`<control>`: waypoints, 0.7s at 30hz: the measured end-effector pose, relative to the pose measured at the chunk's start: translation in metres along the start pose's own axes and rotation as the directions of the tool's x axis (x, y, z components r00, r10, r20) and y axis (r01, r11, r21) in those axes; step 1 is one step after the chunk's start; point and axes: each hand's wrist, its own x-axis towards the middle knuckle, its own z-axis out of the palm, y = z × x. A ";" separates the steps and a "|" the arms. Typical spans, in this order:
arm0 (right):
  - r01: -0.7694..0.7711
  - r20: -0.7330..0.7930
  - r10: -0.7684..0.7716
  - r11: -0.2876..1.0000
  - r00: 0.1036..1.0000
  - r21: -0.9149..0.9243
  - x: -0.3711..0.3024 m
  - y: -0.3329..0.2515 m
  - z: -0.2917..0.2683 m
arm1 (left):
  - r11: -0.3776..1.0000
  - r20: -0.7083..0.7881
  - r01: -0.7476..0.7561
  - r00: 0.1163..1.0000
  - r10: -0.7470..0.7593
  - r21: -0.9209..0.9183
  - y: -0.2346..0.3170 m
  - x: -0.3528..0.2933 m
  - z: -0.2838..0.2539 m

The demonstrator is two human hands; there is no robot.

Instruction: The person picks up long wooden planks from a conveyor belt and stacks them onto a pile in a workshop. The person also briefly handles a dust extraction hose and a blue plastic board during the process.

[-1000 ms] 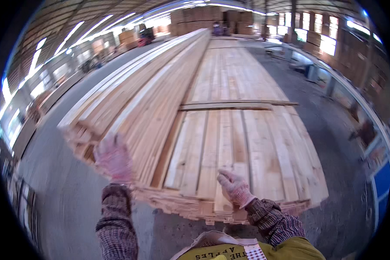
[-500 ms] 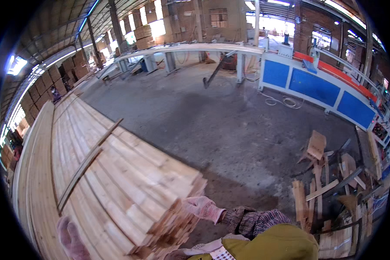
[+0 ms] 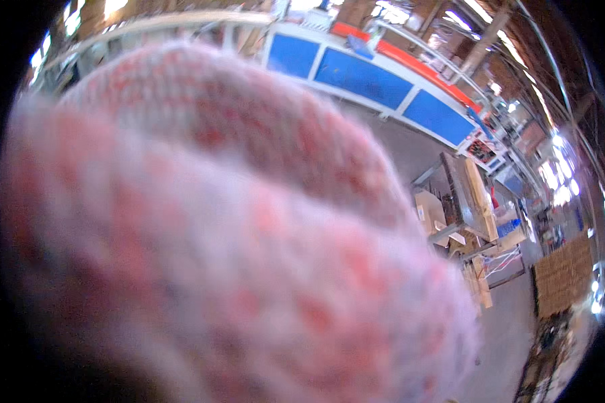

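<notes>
A knitted glove with pink-red and whitish flecks fills most of the view, very close and blurred. It seems to be my left hand (image 3: 249, 228), reaching across from the left side, though its wrist and forearm are hidden. Two thick finger-like folds run side by side with a darker hollow between them. Whether they hold anything cannot be made out. No second hand shows. The pile of planks is not visible now; the glove covers the left and lower part of the view.
Behind the glove stands a long white machine with blue panels (image 3: 363, 79) and a red-orange strip (image 3: 410, 64) on top. A pale rail (image 3: 175, 25) extends left from it. To the right are a metal-framed bench (image 3: 456, 195) with wood pieces and a brown stack (image 3: 563, 277).
A gloved hand has come up right before the camera. The view has swung to the right, so the plank pile, my right sleeve and the scrap wood no longer show.
</notes>
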 end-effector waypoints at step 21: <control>-0.017 -0.159 0.012 0.999 0.987 -0.031 0.317 0.026 -0.015 | 0.912 0.582 -0.407 0.730 0.358 -0.051 -0.302 0.040 -0.280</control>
